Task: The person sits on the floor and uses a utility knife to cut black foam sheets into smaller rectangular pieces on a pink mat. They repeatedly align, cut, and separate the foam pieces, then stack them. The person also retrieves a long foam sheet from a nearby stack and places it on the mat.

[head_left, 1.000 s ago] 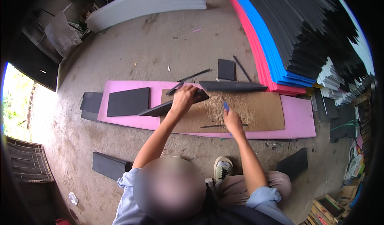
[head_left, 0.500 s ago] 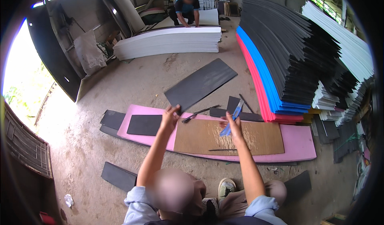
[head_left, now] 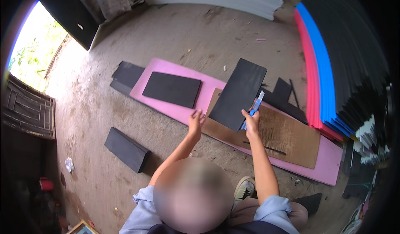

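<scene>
Blocking the lower middle of the head view, the person's own blurred head hides the upper arms and part of the floor, and the fisheye rim darkens the corners so the clutter at lower left and far right is hard to make out. The left hand [head_left: 196, 120] rests with fingers loosely spread near the lower left edge of a black foam panel [head_left: 238, 94]; whether the fingertips pinch the panel or only touch it cannot be told. The right hand [head_left: 251, 119] is closed around a blue utility knife [head_left: 254, 109], whose pale blade end points up along the panel's right edge. The panel is a flat, matte, long rectangle, tilted so that it lies across a brown cardboard sheet [head_left: 287, 136], which looks rough and scored with cuts. The cardboard lies on a smooth pink foam mat [head_left: 166, 67] stretched over the gritty concrete floor [head_left: 187, 30]. A second black rectangle [head_left: 171, 89] lies flat on the mat to the left, well apart from the hands. A thicker black block [head_left: 126, 149] sits on the bare floor nearer the person. Black offcuts [head_left: 281, 90] lie just beyond the panel, partly hidden by it. At right, stacked foam sheets [head_left: 329, 67] in black, blue and red curve upward, their far end cut off by the rim.
</scene>
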The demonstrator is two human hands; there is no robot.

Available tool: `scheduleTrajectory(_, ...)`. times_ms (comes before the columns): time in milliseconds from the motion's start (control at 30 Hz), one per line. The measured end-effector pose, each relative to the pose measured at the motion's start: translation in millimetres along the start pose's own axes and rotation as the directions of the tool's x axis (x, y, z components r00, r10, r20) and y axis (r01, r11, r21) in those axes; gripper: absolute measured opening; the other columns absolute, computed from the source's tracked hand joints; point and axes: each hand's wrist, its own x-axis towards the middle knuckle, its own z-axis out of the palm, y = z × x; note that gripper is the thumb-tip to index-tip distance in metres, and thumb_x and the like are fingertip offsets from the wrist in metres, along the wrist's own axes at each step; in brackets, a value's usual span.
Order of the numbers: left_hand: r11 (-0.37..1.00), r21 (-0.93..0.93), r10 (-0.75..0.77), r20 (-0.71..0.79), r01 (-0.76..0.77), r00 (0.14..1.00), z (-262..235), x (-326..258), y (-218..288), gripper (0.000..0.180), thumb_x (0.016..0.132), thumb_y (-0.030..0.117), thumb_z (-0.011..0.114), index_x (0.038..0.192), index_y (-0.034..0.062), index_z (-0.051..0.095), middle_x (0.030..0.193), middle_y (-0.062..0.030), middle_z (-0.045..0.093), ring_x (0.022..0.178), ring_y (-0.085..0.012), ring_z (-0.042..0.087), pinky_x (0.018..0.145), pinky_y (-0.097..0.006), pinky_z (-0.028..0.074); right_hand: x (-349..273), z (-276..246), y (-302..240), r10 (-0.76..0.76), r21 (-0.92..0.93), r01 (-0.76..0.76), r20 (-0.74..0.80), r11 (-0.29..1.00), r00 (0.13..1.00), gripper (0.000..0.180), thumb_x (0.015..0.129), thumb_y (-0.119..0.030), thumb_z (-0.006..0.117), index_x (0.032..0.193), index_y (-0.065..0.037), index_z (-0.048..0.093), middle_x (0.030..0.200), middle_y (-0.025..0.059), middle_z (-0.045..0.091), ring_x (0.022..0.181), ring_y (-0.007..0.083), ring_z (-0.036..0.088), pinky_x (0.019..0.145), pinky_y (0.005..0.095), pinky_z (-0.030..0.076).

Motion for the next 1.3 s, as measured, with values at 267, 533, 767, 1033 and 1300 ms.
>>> scheduleTrajectory(267,0.754,0.353,0.018,-0.854,0.553,0.520,30.7,88.4,18.8,0.085,0.061,0.043,0.074,0.118,-0.0038,0.032,0.114,-0.0187,0.040,0.109,-0.0279,0.038,0.088,-0.040,0.036,-0.1,-9.8,53.3,0.157,-0.158,-0.152,0.020,0.976,0.987,0.026,0.074,-0.007,0.064,0.091,-0.005,0.044,0.082,0.0012,0.043,0.075,0.0102,0.042,0.071,0.0244,0.036)
scheduleTrajectory(533,0.757,0.214,0.060,-0.964,0.617,0.260,51.2,104.0,22.4,0.080,0.050,0.032,0.082,0.107,-0.0018,0.038,0.107,-0.0161,0.040,0.102,-0.0263,0.040,0.087,-0.040,0.036,-5.7,-14.2,48.1,0.176,-0.236,-0.170,0.006,0.957,0.984,0.029,0.073,-0.010,0.066,0.092,-0.005,0.045,0.079,-0.0018,0.041,0.073,0.0084,0.040,0.071,0.0231,0.035)
scheduleTrajectory(767,0.968,0.252,0.185,-0.750,0.017,0.635,34.2,106.6,24.5,0.071,0.066,0.004,0.070,0.116,-0.0021,0.020,0.115,-0.0234,0.039,0.099,-0.0317,0.049,0.086,-0.038,0.042,-14.6,-48.4,27.6,0.107,-0.188,-0.113,-0.046,0.976,0.993,0.021,0.076,-0.011,0.061,0.089,-0.007,0.045,0.078,-0.0025,0.040,0.075,0.0084,0.040,0.074,0.0226,0.033)
scheduleTrajectory(1033,0.935,-0.029,0.341,-0.193,-0.353,0.920,-19.7,46.8,36.8,0.061,0.082,-0.001,0.052,0.130,0.0056,0.016,0.109,-0.0161,0.046,0.098,-0.0205,0.051,0.084,-0.031,0.046,-27.0,-73.6,36.9,0.017,-0.392,-0.083,-0.169,0.916,0.986,0.018,0.076,-0.011,0.058,0.088,-0.005,0.047,0.073,0.0006,0.044,0.065,0.0112,0.044,0.064,0.0273,0.038)
scheduleTrajectory(1300,0.976,0.053,0.205,0.088,-0.210,0.975,-38.8,-15.7,21.0,0.064,0.083,0.000,0.052,0.135,0.0076,0.016,0.111,-0.0117,0.050,0.095,-0.0161,0.054,0.083,-0.030,0.047,-1.3,-20.1,54.4,0.067,-0.473,-0.016,0.091,0.881,0.994,0.022,0.076,-0.012,0.061,0.089,-0.004,0.046,0.076,0.0028,0.046,0.071,0.0123,0.045,0.068,0.0272,0.038)
